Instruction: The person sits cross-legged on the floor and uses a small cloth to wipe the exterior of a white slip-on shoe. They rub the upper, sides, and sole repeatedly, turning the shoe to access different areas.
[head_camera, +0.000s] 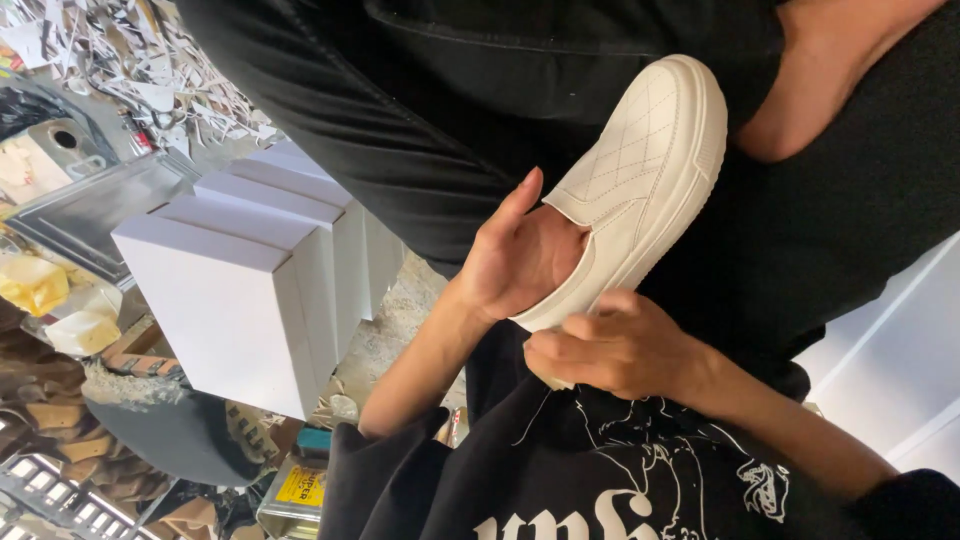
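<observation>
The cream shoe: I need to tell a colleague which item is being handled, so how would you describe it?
Start at the stack of white boxes on the left, then look right to the two hands in front of dark clothing. The left hand reaches into the shoe while the right hand grips its heel end. It alone is cream, diamond-stitched, thick-soled.

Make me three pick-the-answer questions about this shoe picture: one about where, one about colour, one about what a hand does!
1. Where are the white boxes?
A left of the shoe
B on top of it
C inside it

2. What colour is the shoe?
A red
B cream
C blue

3. The left hand has its fingers
A flat on a box
B tucked into the shoe
C round a cup

Answers: 1 A, they stand at the picture's left. 2 B, it is pale cream all over. 3 B, they vanish into its opening while the right hand grips the heel end.
</observation>
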